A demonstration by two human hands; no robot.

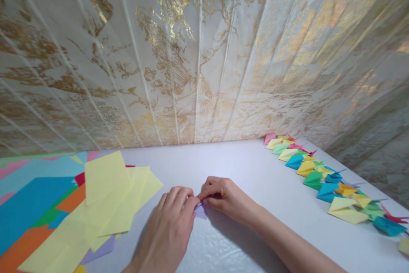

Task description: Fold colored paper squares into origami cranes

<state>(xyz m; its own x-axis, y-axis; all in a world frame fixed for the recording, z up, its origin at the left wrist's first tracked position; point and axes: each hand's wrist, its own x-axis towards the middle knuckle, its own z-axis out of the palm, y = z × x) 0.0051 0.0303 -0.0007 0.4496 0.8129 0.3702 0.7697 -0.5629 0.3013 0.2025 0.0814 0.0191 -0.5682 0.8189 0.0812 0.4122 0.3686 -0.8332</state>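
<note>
A small piece of folded purple paper (201, 211) lies low over the white table, between my two hands and mostly covered by their fingers. My left hand (174, 222) is closed at the paper's left side, thumb and fingertips pressed on it. From the right, my right hand (223, 196) pinches the upper edge of the same paper between thumb and curled fingers. The fingertips of both hands nearly meet. How the paper is folded underneath them is hidden.
Loose pale yellow sheets (107, 179) overlap blue sheets (32, 205) and orange sheets (25, 249) on the left. Rows of folded paper cranes (315, 179) in several colours line the table's right edge. A white-and-gold patterned curtain (179, 60) hangs behind the table (169, 156).
</note>
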